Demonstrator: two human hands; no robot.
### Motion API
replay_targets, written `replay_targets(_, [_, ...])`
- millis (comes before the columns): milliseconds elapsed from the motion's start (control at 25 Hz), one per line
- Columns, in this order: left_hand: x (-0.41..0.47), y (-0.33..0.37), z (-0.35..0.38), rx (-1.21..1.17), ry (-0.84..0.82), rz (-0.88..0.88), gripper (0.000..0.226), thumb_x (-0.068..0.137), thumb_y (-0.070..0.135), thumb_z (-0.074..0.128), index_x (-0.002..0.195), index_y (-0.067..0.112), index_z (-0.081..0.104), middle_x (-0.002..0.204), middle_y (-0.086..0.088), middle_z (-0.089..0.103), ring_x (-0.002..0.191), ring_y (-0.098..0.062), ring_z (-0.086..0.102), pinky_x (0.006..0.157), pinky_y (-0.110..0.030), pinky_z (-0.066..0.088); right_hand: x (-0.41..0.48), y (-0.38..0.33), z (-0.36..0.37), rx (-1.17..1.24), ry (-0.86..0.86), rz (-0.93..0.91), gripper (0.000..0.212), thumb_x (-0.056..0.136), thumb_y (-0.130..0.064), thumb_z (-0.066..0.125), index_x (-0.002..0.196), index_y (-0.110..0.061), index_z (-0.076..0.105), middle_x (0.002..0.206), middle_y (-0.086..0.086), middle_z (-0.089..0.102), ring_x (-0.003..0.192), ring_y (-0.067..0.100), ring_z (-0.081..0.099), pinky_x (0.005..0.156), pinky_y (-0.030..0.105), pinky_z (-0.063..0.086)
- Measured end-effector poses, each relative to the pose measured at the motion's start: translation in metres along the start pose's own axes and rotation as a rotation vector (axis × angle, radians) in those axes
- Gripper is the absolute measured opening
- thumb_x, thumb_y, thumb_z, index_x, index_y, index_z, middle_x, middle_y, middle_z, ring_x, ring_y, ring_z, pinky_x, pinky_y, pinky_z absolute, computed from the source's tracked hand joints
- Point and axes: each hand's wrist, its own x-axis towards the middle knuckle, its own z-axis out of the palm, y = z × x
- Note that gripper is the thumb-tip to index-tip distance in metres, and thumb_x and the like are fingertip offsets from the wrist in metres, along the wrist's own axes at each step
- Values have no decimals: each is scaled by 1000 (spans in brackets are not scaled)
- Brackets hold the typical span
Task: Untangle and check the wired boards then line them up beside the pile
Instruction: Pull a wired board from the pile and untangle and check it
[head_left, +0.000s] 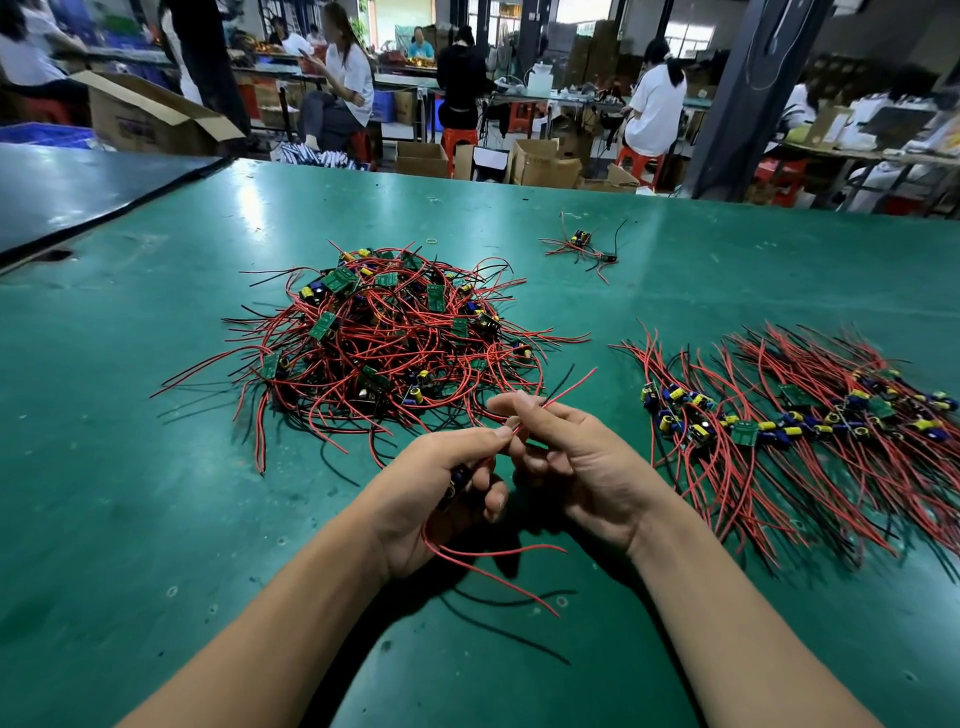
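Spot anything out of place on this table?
A small stray clump of wired boards lies far across the table, apart from both the tangled pile and the lined-up row. What looks like a loose rubber band sits near it.

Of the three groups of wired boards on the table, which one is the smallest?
The far group, lying alone beyond the other two: just a few boards. The tangled pile and the lined-up row on the right hold many.
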Motion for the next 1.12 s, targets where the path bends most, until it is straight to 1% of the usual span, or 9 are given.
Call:
replay_targets(200, [0,1,1,-24,-29,-11,16,77,22,65,76,7,68,53,0,36,43,-13,41,45,-21,38,7,3,-6,-136,169,-188,30,81,-42,70,86,-14,80,56,-4,38,45,6,31,43,15,24])
replay_targets(360, [-2,2,3,-19,-45,-13,15,80,21,63,79,6,66,55,0,37,43,-12,40,44,-21,38,11,4,-9,-191,332,-382,33,81,-46,71,82,-15,80,57,-3,39,45,8,29,47,22,16])
replay_targets(520, [-1,2,5,-5,-15,-8,17,89,18,59,81,5,65,54,0,39,42,-13,41,43,-21,39,13,2,-2,-208,426,-446,32,88,-45,65,76,-19,80,59,-3,39,43,7,26,44,20,15])
replay_targets(680, [-4,2,5,65,3,-2,23,91,17,59,76,7,73,52,0,46,43,-13,48,44,-20,43,13,0,1,-32,431,-259,54,104,-41,47,62,-17,73,52,-6,43,36,6,30,36,16,23])
replay_targets(840, [-7,2,3,133,-54,14,20,91,15,59,89,5,76,60,-5,58,49,-17,57,49,-22,47,7,-8,-8,257,281,-19,46,96,-44,53,67,-15,74,64,-3,44,36,4,30,39,16,31])
replay_targets(880, [-7,2,3,138,-70,13,20,91,15,59,96,2,73,64,-6,61,52,-19,60,50,-22,49,6,-9,-9,245,251,-3,41,91,-47,57,78,-13,77,65,-4,45,38,3,30,41,16,30])
replay_targets(960, [-7,3,4,151,-74,14,19,89,16,60,97,4,73,70,-8,67,56,-20,64,53,-23,52,7,-8,-10,140,223,-1,51,81,-55,62,101,-10,75,66,-6,47,41,3,31,41,15,30])
replay_targets(1040, [-7,5,4,158,-45,47,18,88,18,61,90,10,76,78,-8,72,60,-19,68,55,-22,53,7,-6,-10,-42,220,6,56,77,-59,64,105,-11,74,70,-5,51,47,7,37,45,19,34])
replay_targets(1120, [-7,9,2,116,-2,114,19,89,17,60,91,8,76,87,-12,75,65,-19,70,56,-23,55,3,-5,-10,-168,140,46,48,80,-53,67,102,-11,75,83,3,61,61,19,51,55,30,43])
